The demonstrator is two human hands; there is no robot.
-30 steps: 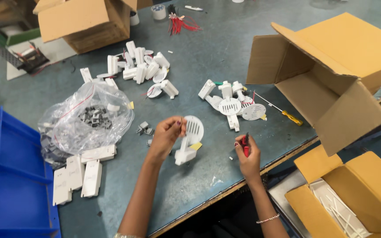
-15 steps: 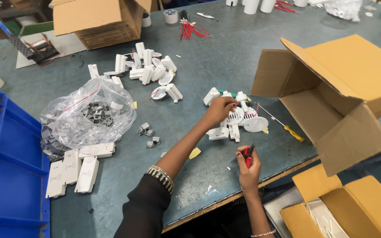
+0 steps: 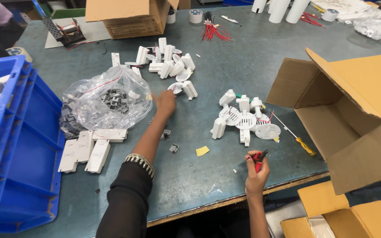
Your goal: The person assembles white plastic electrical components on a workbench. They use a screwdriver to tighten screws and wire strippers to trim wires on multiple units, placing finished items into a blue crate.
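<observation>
Her left hand stretches across the green table to one round white vented part, fingers curled at its edge; whether they grip it I cannot tell. The right hand is clenched around one red-handled cutter near the table's front edge. Three flat white covers lie beside one clear plastic bag
</observation>
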